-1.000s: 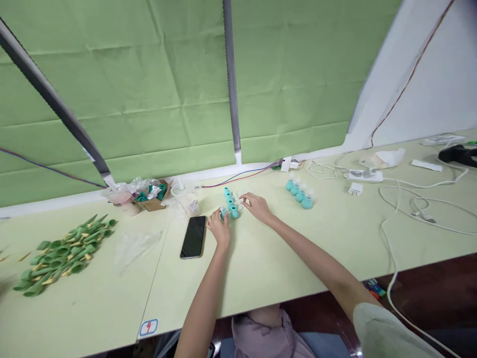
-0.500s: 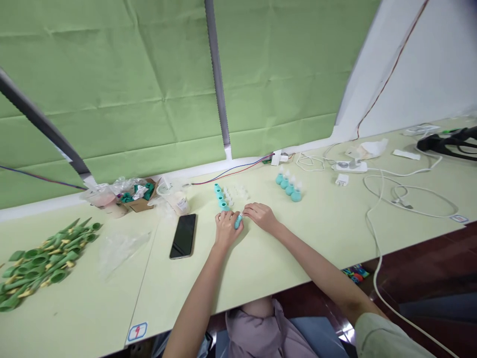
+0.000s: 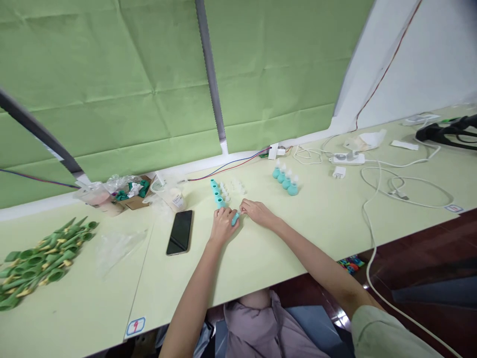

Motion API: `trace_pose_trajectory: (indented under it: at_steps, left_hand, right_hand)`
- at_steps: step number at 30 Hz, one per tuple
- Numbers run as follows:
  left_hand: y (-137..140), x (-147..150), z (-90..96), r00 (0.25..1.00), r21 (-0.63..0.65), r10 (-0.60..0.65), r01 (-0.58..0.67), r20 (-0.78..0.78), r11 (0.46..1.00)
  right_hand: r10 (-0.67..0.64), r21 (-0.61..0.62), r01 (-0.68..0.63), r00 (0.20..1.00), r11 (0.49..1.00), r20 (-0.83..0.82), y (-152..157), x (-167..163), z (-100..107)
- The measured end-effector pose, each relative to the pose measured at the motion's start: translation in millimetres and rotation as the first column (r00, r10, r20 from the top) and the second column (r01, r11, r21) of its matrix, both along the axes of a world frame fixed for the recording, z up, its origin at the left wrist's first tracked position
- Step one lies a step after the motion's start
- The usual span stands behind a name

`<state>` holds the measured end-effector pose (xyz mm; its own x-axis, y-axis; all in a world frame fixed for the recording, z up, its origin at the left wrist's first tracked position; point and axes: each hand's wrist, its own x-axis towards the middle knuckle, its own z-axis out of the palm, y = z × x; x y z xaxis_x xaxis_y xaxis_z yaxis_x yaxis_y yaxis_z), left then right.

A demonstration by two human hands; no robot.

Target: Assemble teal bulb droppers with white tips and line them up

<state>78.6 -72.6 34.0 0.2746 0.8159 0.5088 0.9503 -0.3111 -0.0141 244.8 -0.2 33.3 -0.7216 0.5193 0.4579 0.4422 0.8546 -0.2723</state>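
My left hand (image 3: 222,224) is closed around a small turquoise bulb-shaped piece (image 3: 235,218), holding it low over the table. From the right, my right hand (image 3: 258,213) pinches a small whitish part at that piece's neck; the fingers largely cover it. Just beyond my left hand runs a row of turquoise open-topped pieces (image 3: 217,194). Beside that row lie small white parts (image 3: 224,192) and paler translucent parts (image 3: 237,187). Farther right, several turquoise bulbs with whitish pointed tops (image 3: 286,183) stand in a line.
A black phone (image 3: 180,232) lies left of my hands. Green tubular pieces (image 3: 44,261) are heaped at far left, near a plastic bag (image 3: 119,248). Behind are a cardboard box (image 3: 138,200) and a cup (image 3: 175,200). A power strip (image 3: 348,158) and white cables (image 3: 406,199) occupy the right.
The whole view has shifted slightly with the head. My hands stay together at the turquoise piece, and the right fingers still pinch at its neck. The other pieces keep their places.
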Motion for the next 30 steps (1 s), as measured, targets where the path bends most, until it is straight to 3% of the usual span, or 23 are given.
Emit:
trace_pose_trajectory:
  at_steps: [4, 7, 9, 11, 13, 14, 16, 20, 25, 30]
  left_hand:
    - [0.0, 0.9, 2.4, 0.999, 0.004, 0.012, -0.012, 0.035, 1.000]
    - [0.3, 0.5, 1.8, 0.998, 0.012, 0.030, -0.030, 0.050, 0.999]
    - [0.8, -1.2, -0.2, 0.999, 0.006, 0.029, -0.030, 0.034, 1.000]
    - [1.3, -3.4, -2.6, 1.000, -0.012, 0.010, -0.010, 0.012, 1.000]
    - [1.7, -4.5, -4.3, 1.000, -0.015, 0.007, -0.006, 0.024, 1.000]
    - [1.9, -4.4, -4.7, 0.999, -0.007, 0.016, -0.016, 0.044, 1.000]
    - [2.0, -3.0, -4.7, 0.996, 0.012, 0.031, -0.032, 0.079, 0.999]
    - [1.8, -0.1, -3.7, 0.998, 0.001, -0.005, 0.005, 0.063, 1.000]
    - [2.3, -3.5, -3.4, 0.995, 0.004, 0.036, -0.036, 0.090, 0.999]
    - [3.4, -6.2, -3.1, 0.992, 0.012, 0.051, -0.053, 0.118, 0.999]
  right_hand:
    - [-0.045, -0.206, 0.012, 0.987, 0.979, -0.157, -0.6, -2.1, -1.0]
    - [-0.101, -0.311, -0.015, 0.930, 0.950, -0.354, 2.0, -4.1, -1.5]
    - [-0.155, -0.392, -0.075, 0.838, 0.917, -0.523, 7.5, -1.9, -0.4]
    - [-0.260, -0.465, -0.127, 0.687, 0.876, -0.678, 15.7, 4.3, 2.3]
    - [-0.361, -0.500, -0.124, 0.548, 0.857, -0.754, 24.5, 12.7, 5.2]
    - [-0.390, -0.510, -0.106, 0.521, 0.853, -0.760, 28.4, 16.6, 6.0]
    - [-0.422, -0.546, -0.063, 0.561, 0.835, -0.712, 34.2, 21.8, 4.8]
    - [-0.434, -0.588, 0.096, 0.771, 0.803, -0.467, 38.9, 20.1, -8.2]
    - [-0.461, -0.383, 0.366, 0.866, 0.848, -0.194, 42.6, 11.5, -19.7]
    - [-0.441, -0.154, 0.434, 0.897, 0.888, -0.016, 46.6, 3.4, -12.1]
